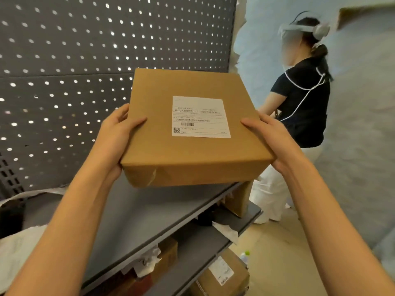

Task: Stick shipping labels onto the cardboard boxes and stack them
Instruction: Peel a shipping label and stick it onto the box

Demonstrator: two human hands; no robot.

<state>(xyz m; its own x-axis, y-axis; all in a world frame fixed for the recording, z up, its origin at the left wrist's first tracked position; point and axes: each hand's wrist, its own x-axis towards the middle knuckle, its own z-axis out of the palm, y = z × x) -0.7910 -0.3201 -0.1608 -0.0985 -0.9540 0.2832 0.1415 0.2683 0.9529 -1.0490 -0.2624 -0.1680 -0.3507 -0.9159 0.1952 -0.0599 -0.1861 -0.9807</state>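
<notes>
Nearest, two bare forearms reach forward; the left hand [114, 133] and right hand [270, 137] clasp opposite sides of a flat square brown cardboard box [192, 150], thumbs lying across its top face and the other fingers wrapped under, out of sight. The box is held in the air above the grey metal shelf [136, 212]. A white rectangular shipping label [200, 116] already sits flat on top, so for this box only stacking seems left. Its print shows a barcode and QR code; the characters are too blurred to read. Below, another labelled brown carton [224, 274] rests; behind stands a dark perforated back panel [85, 50]
</notes>
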